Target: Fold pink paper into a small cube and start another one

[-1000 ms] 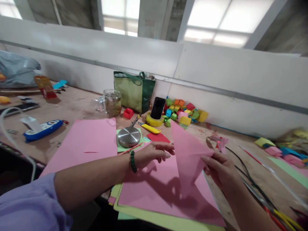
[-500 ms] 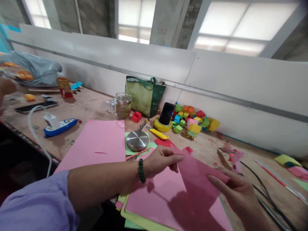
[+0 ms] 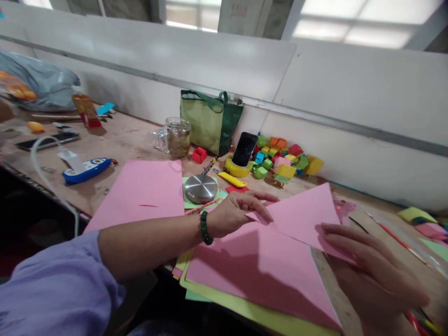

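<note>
A pink sheet of paper is held up between my two hands, tilted above a stack of coloured paper. My left hand, with a green bead bracelet at the wrist, pinches its left corner between thumb and fingers. On its right side, my right hand grips the lower edge, fingers on the near face; the thumb is hidden. Below lies the stack, a pink sheet on top with yellow and green sheets under it. A round metal pan-like object rests bottom up just beyond my left hand.
Another pink sheet lies at left. Behind stand a glass mug, a green bag, a phone on a yellow tape roll, a yellow utility knife and several paper cubes. A pink glue gun is partly hidden.
The held pink paper has turned so that its lighter face and a raised corner show. My right hand has shifted right and turned over the paper's edge. The view has tilted down.
</note>
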